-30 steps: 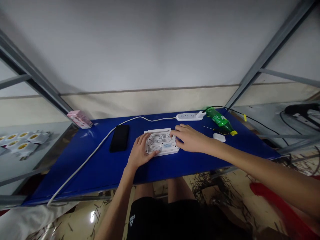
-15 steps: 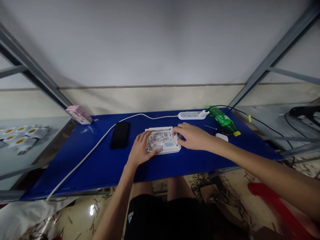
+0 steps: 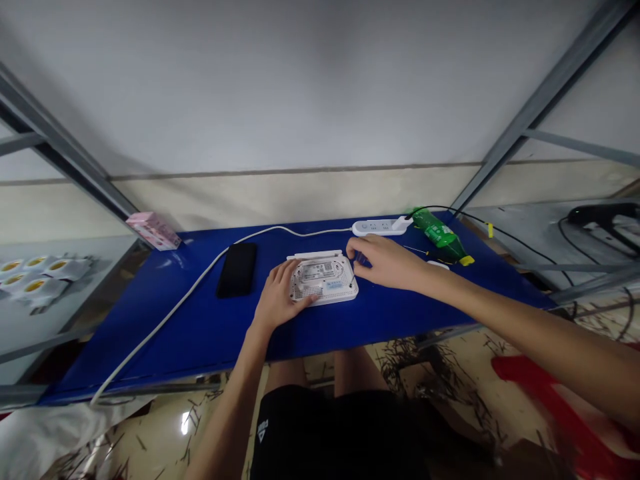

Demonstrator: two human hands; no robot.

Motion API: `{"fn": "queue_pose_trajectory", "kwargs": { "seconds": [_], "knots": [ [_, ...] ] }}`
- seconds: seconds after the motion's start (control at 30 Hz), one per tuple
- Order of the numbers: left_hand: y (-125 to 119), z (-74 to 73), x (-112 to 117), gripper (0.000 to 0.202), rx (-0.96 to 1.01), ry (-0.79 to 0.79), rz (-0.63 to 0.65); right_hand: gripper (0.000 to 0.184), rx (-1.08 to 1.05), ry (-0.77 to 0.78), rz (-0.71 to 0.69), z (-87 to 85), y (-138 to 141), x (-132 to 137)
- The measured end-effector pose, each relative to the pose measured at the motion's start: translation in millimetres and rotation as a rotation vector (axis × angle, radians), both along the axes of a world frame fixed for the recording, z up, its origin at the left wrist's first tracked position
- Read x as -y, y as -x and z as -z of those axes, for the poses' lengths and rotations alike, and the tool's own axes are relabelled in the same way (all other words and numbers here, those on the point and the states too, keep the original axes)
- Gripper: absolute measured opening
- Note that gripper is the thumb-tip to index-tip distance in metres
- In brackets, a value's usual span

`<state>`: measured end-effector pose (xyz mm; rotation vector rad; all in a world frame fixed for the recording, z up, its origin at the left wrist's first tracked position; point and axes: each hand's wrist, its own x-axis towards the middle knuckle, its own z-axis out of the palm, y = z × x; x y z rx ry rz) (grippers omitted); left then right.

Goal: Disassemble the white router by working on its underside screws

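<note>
Router, white and lying underside up, sits at the centre of the blue tabletop, its vented base and labels showing. The left hand lies open over the router's lower left, fingers spread and pressing down, not clenched. The right hand reaches in from the right, fingers pinched around a small screwdriver whose thin shaft touches the router near its right corner. Just beyond lie a thin black-handled screwdriver and a white plastic case, beside a green plastic bottle on its side. A white power strip sits along the far edge, a black smartphone lies left of the router, and a pink box stands off the upper left corner.
</note>
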<state>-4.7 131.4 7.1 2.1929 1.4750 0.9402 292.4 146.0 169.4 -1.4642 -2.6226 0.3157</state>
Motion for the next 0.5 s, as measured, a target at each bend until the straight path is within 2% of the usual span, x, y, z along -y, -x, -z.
{"fn": "queue_pose_trajectory", "kwargs": {
  "seconds": [0.27,0.43,0.5],
  "knots": [
    [3.1,6.2,-0.5,0.084,-0.061,-0.08,0.008,0.011,-0.083,-0.049,-0.014,-11.7,-5.5,-1.8],
    [-15.7,7.3,17.0,0.047,-0.041,-0.365,-0.072,0.014,-0.255,-0.031,-0.019,-8.4,-2.8,3.2],
    [-31.4,2.9,26.6,0.042,-0.025,-0.427,-0.06,0.016,-0.323,-0.01,-0.024,-7.6,0.0,5.9]
  ]
}}
